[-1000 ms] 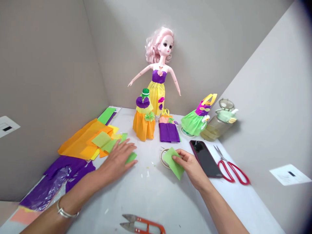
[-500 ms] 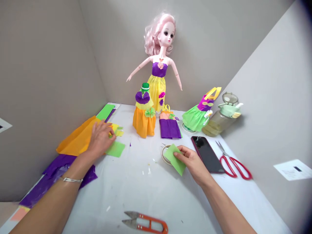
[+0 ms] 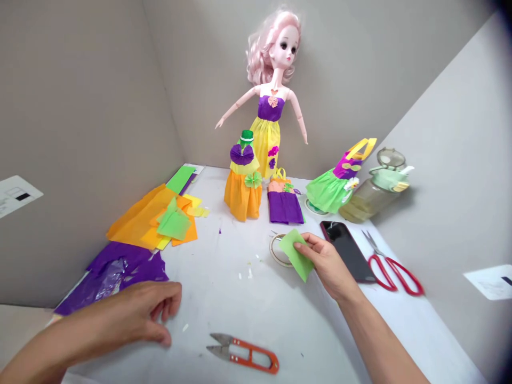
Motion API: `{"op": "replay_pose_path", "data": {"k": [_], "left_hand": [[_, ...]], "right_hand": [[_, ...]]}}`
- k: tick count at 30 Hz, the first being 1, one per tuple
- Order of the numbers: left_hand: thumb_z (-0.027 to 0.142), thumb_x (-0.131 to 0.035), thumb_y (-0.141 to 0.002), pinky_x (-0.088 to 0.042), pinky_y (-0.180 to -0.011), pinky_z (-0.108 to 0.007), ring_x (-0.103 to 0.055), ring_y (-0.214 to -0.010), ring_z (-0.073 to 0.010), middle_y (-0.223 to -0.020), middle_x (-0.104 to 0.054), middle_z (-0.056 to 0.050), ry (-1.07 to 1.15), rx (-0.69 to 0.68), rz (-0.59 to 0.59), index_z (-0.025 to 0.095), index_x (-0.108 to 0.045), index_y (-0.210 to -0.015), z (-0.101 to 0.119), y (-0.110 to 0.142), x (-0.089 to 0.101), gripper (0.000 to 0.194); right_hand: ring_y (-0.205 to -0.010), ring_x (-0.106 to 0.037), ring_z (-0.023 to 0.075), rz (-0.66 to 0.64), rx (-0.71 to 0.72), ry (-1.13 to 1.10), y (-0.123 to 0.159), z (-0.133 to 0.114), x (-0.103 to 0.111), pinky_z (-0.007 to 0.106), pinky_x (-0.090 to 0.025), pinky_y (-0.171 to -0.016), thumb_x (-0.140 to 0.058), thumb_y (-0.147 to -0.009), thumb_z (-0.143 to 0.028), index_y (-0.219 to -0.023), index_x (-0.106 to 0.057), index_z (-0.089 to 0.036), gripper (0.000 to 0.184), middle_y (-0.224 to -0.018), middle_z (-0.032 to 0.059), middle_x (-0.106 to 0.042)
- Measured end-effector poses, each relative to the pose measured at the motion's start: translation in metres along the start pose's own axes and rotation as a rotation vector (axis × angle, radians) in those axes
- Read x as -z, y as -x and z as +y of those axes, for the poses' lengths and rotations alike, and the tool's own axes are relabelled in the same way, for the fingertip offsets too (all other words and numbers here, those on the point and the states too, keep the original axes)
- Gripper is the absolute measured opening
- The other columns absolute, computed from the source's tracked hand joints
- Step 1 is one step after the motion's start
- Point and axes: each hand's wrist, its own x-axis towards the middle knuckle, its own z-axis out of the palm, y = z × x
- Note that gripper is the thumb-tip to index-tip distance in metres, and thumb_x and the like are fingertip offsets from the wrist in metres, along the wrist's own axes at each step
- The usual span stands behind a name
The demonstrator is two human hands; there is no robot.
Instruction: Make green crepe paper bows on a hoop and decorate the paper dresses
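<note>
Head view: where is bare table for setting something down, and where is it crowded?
Bare table lies between orange crepe paper, tape roll and thread snips. Crowded: the back by the paper dresses, the right by phone and scissors.

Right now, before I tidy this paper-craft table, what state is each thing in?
Right hand, pinching a green crepe-paper square
Left hand, empty, fingers curled
Red-handled steel scissors, blades shut
Orange thread snips, lying flat
Black smartphone, face up, screen dark
Clear plastic water bottle, lid flipped open
Pink-haired doll, upright, in yellow-purple gown

The left hand (image 3: 132, 312) and right hand (image 3: 328, 266) are bare, as are the left forearm (image 3: 48, 346) and right forearm (image 3: 380, 341).
</note>
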Motion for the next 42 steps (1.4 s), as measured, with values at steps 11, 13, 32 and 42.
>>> {"op": "replay_pose_path", "data": {"k": [11,13,32,42], "left_hand": [[0.036,-0.040,-0.095,-0.046,-0.077,-0.033,-0.058,-0.088,-0.0202,-0.093,-0.061,-0.005,-0.148,-0.208,0.384,0.021,-0.055,-0.088,0.032,-0.099,-0.014,0.022],[0.040,-0.039,-0.095,-0.043,-0.097,-0.040,-0.052,-0.118,-0.0247,-0.126,-0.056,-0.012,-0.136,-0.215,0.460,0.018,-0.050,-0.120,0.033,-0.105,-0.022,0.035],[0.050,-0.051,-0.088,-0.036,-0.107,-0.042,-0.037,-0.137,-0.0284,-0.147,-0.043,-0.005,0.520,-0.195,0.130,0.032,-0.044,-0.136,0.083,-0.104,-0.030,0.052],[0.036,-0.067,-0.080,-0.048,-0.077,-0.026,-0.063,-0.080,-0.0167,-0.086,-0.068,-0.002,1.042,-0.145,0.173,0.020,-0.067,-0.082,0.073,-0.120,-0.021,0.016]], "right_hand": [[-0.062,-0.054,0.0144,-0.006,0.020,0.013,0.001,0.000,-0.003,0.025,-0.040,-0.055,-0.073,-0.074,-0.045,-0.086,-0.065,-0.019,0.030,-0.075,0.0013,-0.065],[-0.062,-0.054,0.0142,-0.004,0.026,0.014,0.001,0.001,-0.002,0.024,-0.040,-0.055,-0.073,-0.074,-0.045,-0.087,-0.065,-0.019,0.030,-0.075,0.0012,-0.064],[-0.066,-0.057,0.0131,0.047,0.057,-0.078,0.004,-0.003,0.003,0.023,-0.044,-0.061,-0.074,-0.074,-0.039,-0.089,-0.063,-0.017,0.028,-0.080,0.0010,-0.066],[-0.071,-0.055,0.0162,-0.117,0.323,0.491,0.011,0.010,-0.055,0.029,-0.045,-0.067,-0.042,-0.097,-0.033,-0.090,-0.061,-0.017,0.026,-0.078,0.0031,-0.058]]}}
